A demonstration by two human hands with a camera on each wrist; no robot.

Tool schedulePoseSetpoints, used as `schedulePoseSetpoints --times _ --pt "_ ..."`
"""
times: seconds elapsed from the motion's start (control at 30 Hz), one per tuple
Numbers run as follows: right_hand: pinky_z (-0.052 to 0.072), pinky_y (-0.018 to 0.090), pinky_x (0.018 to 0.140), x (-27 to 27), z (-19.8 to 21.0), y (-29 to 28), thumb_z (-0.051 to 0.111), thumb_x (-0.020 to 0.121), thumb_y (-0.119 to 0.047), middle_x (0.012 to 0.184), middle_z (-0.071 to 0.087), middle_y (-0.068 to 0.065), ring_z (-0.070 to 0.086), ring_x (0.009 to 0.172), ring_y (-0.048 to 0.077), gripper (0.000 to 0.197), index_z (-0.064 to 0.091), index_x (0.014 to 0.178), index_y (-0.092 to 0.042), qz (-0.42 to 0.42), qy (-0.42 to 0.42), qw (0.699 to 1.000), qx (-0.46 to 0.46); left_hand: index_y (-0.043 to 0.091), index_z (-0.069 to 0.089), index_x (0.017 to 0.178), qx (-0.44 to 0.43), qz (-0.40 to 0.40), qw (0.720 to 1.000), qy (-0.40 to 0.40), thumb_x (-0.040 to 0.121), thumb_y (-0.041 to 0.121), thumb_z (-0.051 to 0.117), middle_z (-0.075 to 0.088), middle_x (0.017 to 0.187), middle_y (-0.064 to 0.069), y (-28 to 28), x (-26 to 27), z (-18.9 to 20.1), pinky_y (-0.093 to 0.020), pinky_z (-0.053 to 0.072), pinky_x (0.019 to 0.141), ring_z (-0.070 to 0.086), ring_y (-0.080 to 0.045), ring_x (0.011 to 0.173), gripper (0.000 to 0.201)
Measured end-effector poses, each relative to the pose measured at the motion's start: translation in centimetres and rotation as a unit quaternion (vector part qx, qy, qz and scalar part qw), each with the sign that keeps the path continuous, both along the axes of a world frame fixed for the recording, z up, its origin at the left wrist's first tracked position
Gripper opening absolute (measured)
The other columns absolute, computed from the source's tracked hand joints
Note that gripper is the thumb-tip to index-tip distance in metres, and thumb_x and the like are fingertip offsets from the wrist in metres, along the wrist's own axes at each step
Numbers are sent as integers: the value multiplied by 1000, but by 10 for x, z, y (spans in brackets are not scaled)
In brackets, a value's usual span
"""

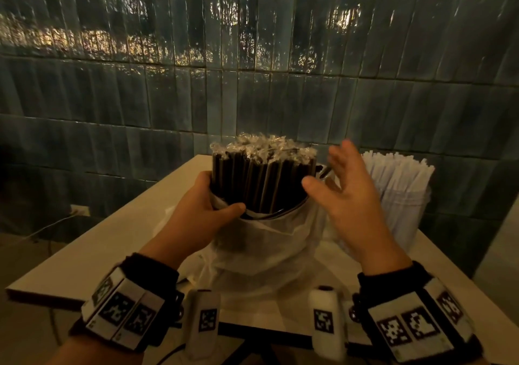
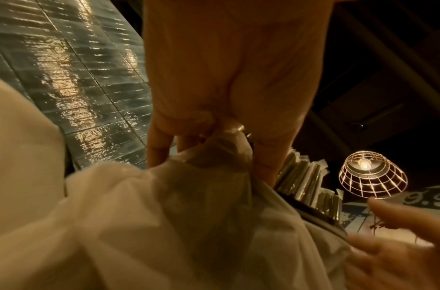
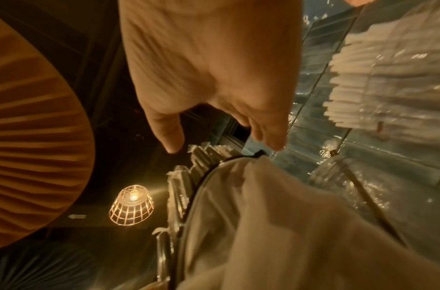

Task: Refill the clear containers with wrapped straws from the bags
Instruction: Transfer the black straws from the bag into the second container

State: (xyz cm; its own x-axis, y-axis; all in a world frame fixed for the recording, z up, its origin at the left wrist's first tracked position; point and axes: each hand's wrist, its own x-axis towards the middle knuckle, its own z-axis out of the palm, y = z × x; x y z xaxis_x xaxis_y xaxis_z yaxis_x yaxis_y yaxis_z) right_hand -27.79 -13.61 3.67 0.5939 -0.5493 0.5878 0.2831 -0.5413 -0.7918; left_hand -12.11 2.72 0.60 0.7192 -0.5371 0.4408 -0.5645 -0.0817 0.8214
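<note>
A thick bundle of black wrapped straws (image 1: 261,179) stands upright inside a clear container, of which only the dark rim (image 1: 280,213) shows. A white plastic bag (image 1: 266,241) hangs bunched around the container below that rim. My left hand (image 1: 222,196) grips the bag's gathered edge at the left side of the rim; the left wrist view shows my fingers (image 2: 161,141) curled into the bag (image 2: 189,215). My right hand (image 1: 328,165) hovers just right of the straws, fingers spread, holding nothing. In the right wrist view it (image 3: 226,137) is above the straws (image 3: 184,186).
A second clear container packed with white wrapped straws (image 1: 401,196) stands right of my right hand. The pale table (image 1: 84,266) ends at a dark tiled wall (image 1: 252,56) just behind the containers. A wire cage lamp (image 2: 373,176) hangs overhead.
</note>
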Motion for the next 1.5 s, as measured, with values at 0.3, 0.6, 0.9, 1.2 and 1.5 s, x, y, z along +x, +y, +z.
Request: schedulePoseSetpoints --times 0.3,0.6,0.9,1.2,1.5 --pt "36 22 100 38 17 -5 79 45 -50 141 45 -9 40 122 -2 123 19 149 -22 79 126 989 -20 43 58 98 57 -69 994 65 61 62 60 67 96 16 7 1 1 -15 47 67 63 0 87 42" --pt "48 23 91 40 12 -8 78 58 -40 108 64 -16 60 102 -2 61 52 112 -34 109 114 987 -28 36 42 132 -16 -60 998 23 62 55 65 50 130 13 14 -2 24 -28 47 94 49 5 115 76" --pt "50 23 89 39 5 -7 73 78 -13 113 67 -5 63 105 6 45 57 120 -19 136 70 988 6 44 20 146 252 -65 910 -322 55 84 56 27 153 7 -18 -21 124 -56 20 113 18 -21 142 106" --pt "52 27 87 48 24 0 70 81 -5 112 67 4 64 103 12 45 58 124 -10 83 -40 996 20 39 48 129 257 -134 921 -261 76 50 70 59 107 17 -45 -9 124 -15 37 76 55 -1 94 58" --pt "48 33 96 64 0 -10 74 78 -10 116 66 0 61 108 12 52 56 125 -16 113 83 990 -27 49 53 118 365 -15 886 -283 82 68 48 60 119 14 -52 6 109 -53 34 102 55 -15 109 41"
